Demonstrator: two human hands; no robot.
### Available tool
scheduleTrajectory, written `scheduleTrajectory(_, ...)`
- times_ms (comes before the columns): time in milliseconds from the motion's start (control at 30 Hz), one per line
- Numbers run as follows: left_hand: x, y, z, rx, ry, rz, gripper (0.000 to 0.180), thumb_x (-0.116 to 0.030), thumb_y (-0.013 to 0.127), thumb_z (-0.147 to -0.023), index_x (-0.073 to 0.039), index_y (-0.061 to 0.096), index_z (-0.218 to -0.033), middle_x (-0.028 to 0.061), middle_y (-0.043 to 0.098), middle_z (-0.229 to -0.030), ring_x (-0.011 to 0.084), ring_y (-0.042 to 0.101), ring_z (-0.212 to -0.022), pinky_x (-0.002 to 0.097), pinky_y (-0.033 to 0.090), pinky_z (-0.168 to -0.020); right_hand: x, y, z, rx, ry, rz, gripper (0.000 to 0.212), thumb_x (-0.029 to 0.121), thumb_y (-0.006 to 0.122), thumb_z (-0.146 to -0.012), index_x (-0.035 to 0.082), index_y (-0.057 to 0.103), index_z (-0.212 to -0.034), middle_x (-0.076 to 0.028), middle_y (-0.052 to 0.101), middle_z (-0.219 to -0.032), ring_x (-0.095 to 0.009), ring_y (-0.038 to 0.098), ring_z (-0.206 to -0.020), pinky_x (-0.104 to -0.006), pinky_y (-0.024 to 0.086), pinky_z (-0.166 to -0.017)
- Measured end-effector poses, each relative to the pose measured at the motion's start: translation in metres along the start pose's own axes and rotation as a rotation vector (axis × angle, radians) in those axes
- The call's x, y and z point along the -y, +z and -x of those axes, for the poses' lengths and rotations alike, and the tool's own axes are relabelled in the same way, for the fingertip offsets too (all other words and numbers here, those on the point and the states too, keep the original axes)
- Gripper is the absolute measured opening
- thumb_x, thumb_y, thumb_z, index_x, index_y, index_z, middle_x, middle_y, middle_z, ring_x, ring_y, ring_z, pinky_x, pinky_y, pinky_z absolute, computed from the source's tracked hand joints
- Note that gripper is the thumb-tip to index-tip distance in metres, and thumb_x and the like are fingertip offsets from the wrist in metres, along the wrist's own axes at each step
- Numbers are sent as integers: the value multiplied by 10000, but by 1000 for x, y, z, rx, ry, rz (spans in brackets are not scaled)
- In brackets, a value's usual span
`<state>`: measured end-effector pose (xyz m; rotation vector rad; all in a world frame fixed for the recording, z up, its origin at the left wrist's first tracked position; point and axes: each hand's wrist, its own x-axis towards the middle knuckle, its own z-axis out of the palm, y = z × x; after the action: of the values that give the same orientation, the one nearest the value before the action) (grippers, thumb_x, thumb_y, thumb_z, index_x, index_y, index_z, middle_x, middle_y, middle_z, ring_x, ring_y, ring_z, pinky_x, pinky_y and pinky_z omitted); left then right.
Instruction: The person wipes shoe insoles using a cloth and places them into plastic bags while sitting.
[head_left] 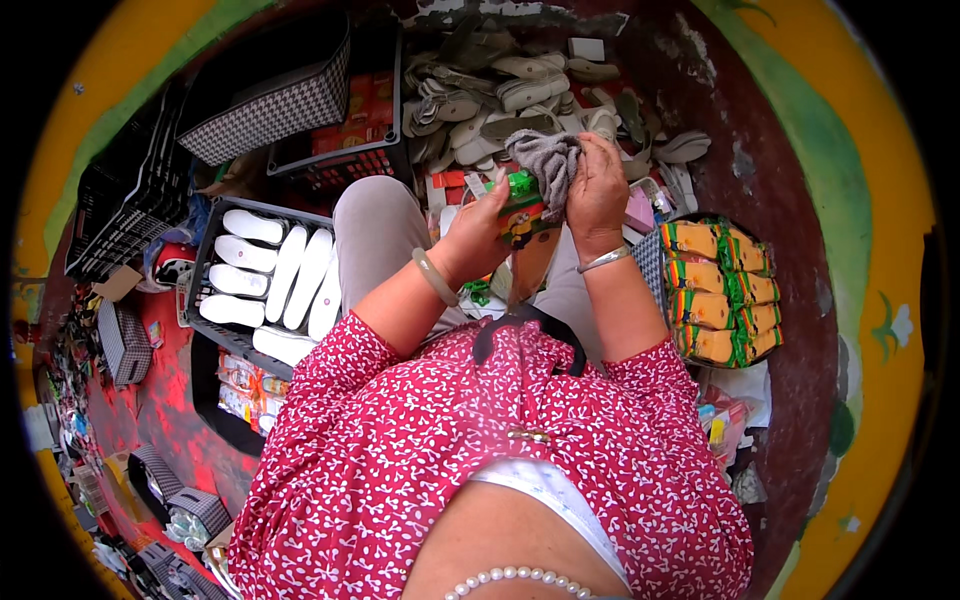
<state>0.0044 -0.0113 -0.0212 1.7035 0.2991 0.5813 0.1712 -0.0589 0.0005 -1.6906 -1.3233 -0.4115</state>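
Observation:
My left hand (476,232) is closed on a small package (522,212) with green, red and orange printing, in front of my knees. A crumpled grey cloth (545,155) is gripped in my right hand (598,192). The cloth lies against the upper right side of the package, and the right fingertips are partly hidden by it. To the right stands a checked basket (650,265) with rows of similar orange and green packages (704,276).
A dark crate (207,318) of white shoe soles (240,252) sits at my left. Beyond my knees lies a heap of dusty grey slippers (480,105). A black crate (392,150) with red boxes and a checked bin (270,115) stand at the far left. A dark red wall (800,200) curves along the right.

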Motion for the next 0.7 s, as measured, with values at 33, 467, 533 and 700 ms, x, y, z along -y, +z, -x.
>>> scheduleTrajectory(33, -6, 1, 0, -14, 1, 298, 492, -404, 304, -978, -24, 457, -1251, 99, 547, -1204, 218, 501, -1135, 326, 350, -1011, -7, 1, 2, 22, 2, 9, 191, 34, 490, -815, -6, 579, -980, -156, 594, -1023, -335, 571, -938, -382, 474, -794)
scheduleTrajectory(467, -1, -13, -16, -84, -241, 1416, 622, -511, 235, -955, -29, 416, -1304, 146, 493, -1277, 286, 465, -1185, 438, 340, -1020, 25, -30, 14, 167, 100, -293, 228, 205, 569, -876, 93, 649, -1059, -100, 584, -1106, -218, 536, -1025, -309, 436, -824)
scheduleTrajectory(533, -10, -4, -16, -144, -227, 1318, 575, -481, 264, -963, -44, 413, -1305, 126, 499, -1268, 272, 481, -1165, 420, 354, -1017, 57, -23, 22, 296, -345, 68, 303, 233, 577, -847, 66, 626, -1096, -143, 510, -1227, -332, 439, -1172, -397, 376, -936)
scheduleTrajectory(700, -12, 10, -8, -162, -191, 860, 503, -417, 296, -976, -64, 396, -1321, 84, 501, -1265, 223, 474, -1168, 381, 326, -1032, 50, 1, 33, 166, -176, -56, 343, 210, 545, -850, 17, 579, -1132, -150, 503, -1237, -371, 401, -1208, -447, 311, -998)
